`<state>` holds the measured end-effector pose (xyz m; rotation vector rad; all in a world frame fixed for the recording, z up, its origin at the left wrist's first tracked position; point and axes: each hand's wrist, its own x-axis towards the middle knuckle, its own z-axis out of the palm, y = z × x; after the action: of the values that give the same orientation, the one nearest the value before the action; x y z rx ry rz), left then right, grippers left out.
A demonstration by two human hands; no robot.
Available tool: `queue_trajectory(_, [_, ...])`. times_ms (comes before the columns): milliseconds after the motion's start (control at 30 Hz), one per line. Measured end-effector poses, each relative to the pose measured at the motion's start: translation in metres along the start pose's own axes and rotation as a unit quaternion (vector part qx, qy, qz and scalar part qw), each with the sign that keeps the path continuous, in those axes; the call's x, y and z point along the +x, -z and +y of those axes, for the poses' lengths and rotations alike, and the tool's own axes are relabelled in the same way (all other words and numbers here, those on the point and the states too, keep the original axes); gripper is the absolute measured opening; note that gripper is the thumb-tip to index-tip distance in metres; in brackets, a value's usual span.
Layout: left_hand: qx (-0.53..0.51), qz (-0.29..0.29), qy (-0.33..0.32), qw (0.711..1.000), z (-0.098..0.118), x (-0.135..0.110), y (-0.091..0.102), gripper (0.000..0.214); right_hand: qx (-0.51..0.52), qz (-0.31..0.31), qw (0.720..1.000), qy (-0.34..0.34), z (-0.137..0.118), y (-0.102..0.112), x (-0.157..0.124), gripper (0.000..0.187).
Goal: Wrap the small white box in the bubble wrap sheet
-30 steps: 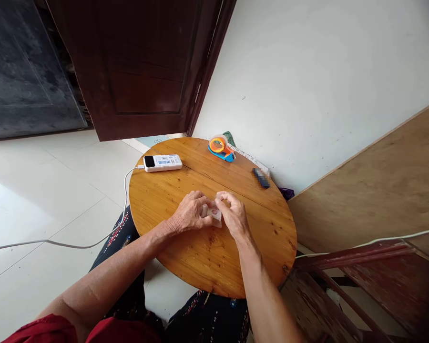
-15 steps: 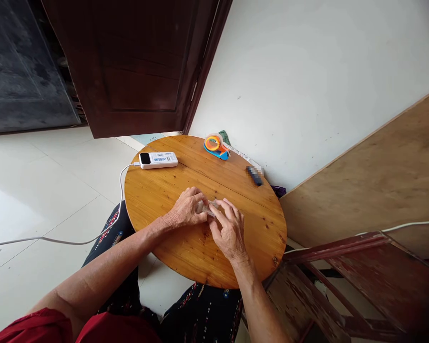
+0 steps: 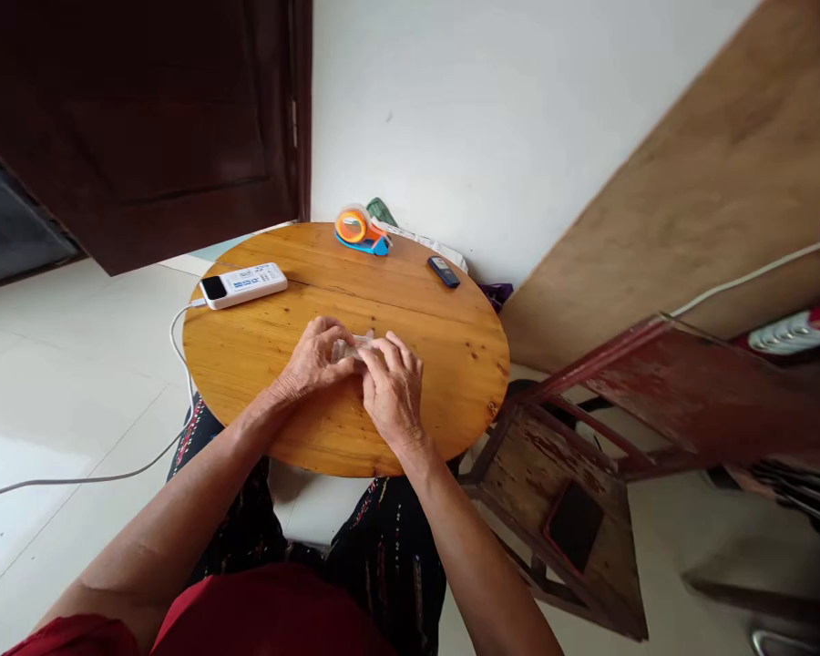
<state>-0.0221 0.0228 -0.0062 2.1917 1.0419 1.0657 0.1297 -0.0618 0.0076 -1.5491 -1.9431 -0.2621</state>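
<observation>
A small, clear, crinkled plastic piece [image 3: 353, 346] lies low over the wooden table between my two hands; its exact kind is hard to make out. My left hand [image 3: 318, 357] is closed on its left end, thumb and fingers pinching it. From the right, my right hand [image 3: 393, 387] presses its fingertips on the other end, with the thumb close to the near side. My fingers cover part of the plastic.
The round wooden table [image 3: 444, 355] carries a white device [image 3: 244, 284] with a plugged-in cable, an orange and blue tape dispenser [image 3: 360, 230] and a dark remote [image 3: 444, 271]. A wooden chair [image 3: 519, 474] with a dark flat object [image 3: 574, 526] stands at the right.
My view has swung to the right, bringing more of the chair into sight. Both hands stay at the plastic piece, with only slight finger movement.
</observation>
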Motion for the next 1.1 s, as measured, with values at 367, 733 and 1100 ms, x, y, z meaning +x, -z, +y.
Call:
queue_trajectory(367, [0.009, 0.000, -0.009, 1.000, 0.000, -0.004, 0.003, 0.020, -0.013, 0.198, 0.928, -0.314, 0.115, 0.079, -0.191, 0.021])
queue_trajectory(733, [0.001, 0.012, -0.009, 1.000, 0.001, -0.006, 0.005, 0.019, -0.176, 0.013, 0.642, -0.746, 0.207, 0.086, -0.266, 0.093])
queue_trajectory(1100, [0.010, -0.011, -0.010, 1.000, 0.007, -0.004, 0.001, 0.018, -0.144, -0.049, 0.613, -0.775, 0.229, 0.109, -0.266, 0.092])
